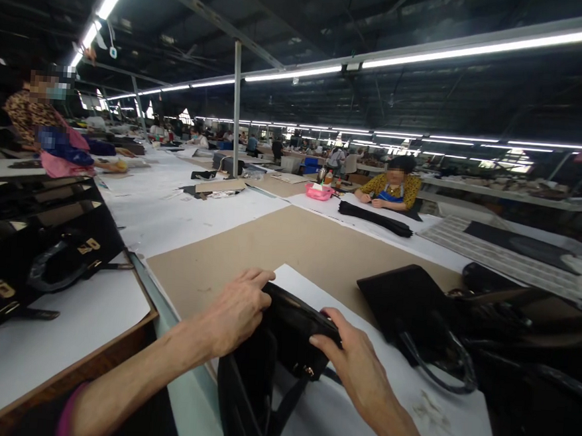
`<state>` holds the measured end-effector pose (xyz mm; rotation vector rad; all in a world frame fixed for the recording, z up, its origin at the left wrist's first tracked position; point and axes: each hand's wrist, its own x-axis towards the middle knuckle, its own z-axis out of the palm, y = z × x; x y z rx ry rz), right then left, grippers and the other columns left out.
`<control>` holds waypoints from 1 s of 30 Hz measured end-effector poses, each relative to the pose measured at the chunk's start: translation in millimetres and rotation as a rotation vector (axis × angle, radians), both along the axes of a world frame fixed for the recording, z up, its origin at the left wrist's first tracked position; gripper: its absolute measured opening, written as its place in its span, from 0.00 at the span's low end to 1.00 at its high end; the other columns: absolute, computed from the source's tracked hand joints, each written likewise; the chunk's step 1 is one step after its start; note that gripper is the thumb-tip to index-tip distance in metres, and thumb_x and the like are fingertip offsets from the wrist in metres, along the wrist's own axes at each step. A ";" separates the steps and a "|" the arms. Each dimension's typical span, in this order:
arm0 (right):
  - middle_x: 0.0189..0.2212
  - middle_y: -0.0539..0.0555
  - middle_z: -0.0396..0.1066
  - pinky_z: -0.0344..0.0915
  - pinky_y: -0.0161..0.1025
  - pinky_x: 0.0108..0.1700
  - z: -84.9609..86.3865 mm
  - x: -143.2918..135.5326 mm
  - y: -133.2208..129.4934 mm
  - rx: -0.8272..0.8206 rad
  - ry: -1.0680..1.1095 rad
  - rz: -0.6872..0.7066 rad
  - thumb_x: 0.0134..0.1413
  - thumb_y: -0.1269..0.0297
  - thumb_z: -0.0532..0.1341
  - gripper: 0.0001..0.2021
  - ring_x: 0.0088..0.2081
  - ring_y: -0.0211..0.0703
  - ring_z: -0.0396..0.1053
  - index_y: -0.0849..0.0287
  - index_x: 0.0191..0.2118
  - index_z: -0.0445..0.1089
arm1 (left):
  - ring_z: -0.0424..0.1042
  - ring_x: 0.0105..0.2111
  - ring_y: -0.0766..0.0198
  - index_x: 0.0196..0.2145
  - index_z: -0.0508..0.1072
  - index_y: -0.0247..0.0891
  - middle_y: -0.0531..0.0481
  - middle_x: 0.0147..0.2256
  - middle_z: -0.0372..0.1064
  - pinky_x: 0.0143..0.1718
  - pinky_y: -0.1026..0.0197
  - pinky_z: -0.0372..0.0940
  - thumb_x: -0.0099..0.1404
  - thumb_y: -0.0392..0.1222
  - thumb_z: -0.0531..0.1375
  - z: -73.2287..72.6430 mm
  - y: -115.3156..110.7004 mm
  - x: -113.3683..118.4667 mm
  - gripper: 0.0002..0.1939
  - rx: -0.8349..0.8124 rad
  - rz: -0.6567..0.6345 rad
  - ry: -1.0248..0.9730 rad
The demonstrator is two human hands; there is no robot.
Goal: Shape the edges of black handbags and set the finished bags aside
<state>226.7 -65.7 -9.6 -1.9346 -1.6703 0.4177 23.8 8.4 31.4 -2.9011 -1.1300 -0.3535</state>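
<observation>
A black handbag [296,331] with a small metal fitting on its side stands tilted at the table's near edge. My left hand [244,311] grips its upper rim at the left corner, fingers curled over the edge. At the right end of the same rim, my right hand [344,348] pinches the edge between thumb and fingers. A dark strap or flap hangs toward me below the left hand. The bag's underside and much of its inside are hidden or too dark to make out.
More black handbags [414,313] with plastic-wrapped handles lie at right. Others with gold clasps [89,247] stand on the left table. Brown board [289,238] covers the table ahead. Co-workers sit across at right [393,188] and stand at left [53,128]. A pink basket [319,192] sits farther back.
</observation>
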 end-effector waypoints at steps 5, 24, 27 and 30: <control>0.28 0.48 0.69 0.57 0.34 0.31 -1.2 -0.1 6.4 -0.015 -0.068 -0.007 0.49 0.57 0.52 0.13 0.32 0.42 0.65 0.52 0.42 0.63 | 0.57 0.48 0.58 0.27 0.68 0.35 0.45 0.46 0.60 0.49 0.57 0.56 0.54 0.26 0.49 16.8 -20.8 -11.1 0.11 -0.079 -0.207 -0.054; 0.25 0.48 0.69 0.55 0.33 0.28 -3.2 -8.7 3.4 -0.033 -0.113 -0.023 0.52 0.58 0.51 0.10 0.30 0.42 0.65 0.51 0.39 0.62 | 0.68 0.28 0.61 0.27 0.61 0.39 0.52 0.26 0.67 0.27 0.63 0.54 0.51 0.28 0.49 0.2 -33.8 33.6 0.08 -0.197 0.138 -0.011; 0.25 0.48 0.68 0.54 0.33 0.28 0.2 -8.6 3.7 -0.065 -0.092 -0.028 0.51 0.58 0.51 0.09 0.30 0.42 0.65 0.52 0.38 0.61 | 0.67 0.27 0.64 0.27 0.61 0.39 0.54 0.25 0.66 0.26 0.64 0.53 0.51 0.27 0.49 -3.9 -31.5 30.5 0.09 -0.207 0.074 -0.095; 0.25 0.48 0.68 0.53 0.34 0.28 0.3 -8.1 3.8 -0.082 -0.073 -0.022 0.51 0.58 0.51 0.08 0.30 0.43 0.64 0.52 0.37 0.61 | 0.66 0.28 0.66 0.31 0.62 0.41 0.55 0.26 0.66 0.28 0.66 0.54 0.50 0.26 0.49 -6.2 -29.9 28.5 0.13 -0.237 -0.012 -0.189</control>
